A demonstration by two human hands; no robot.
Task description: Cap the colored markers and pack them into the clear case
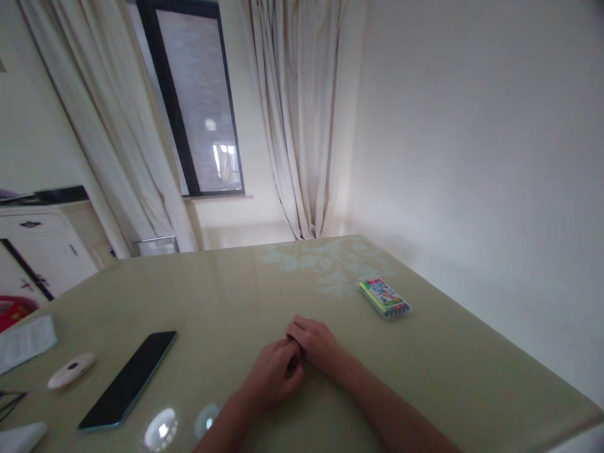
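My left hand [278, 372] rests on the table with its fingers curled in. Against it lies my right hand [315, 343], its bent fingers touching the fingers of the left. Both hands look closed, and no object shows in either one; the inside of each grip is partly hidden. Beyond my right hand, to the right, a clear pack of colored markers [384, 297] lies flat with a bright printed label. A black-screened tablet or large phone [129, 379] lies to the left of my left hand, apart from it.
The pale green table [226, 302] meets a white wall on the right. At the left lie a white oval object [71, 371], papers [27, 343], a dark cable [10, 402] and a white object's corner [23, 437]. Behind stand a white cabinet [47, 242] and curtains [302, 113].
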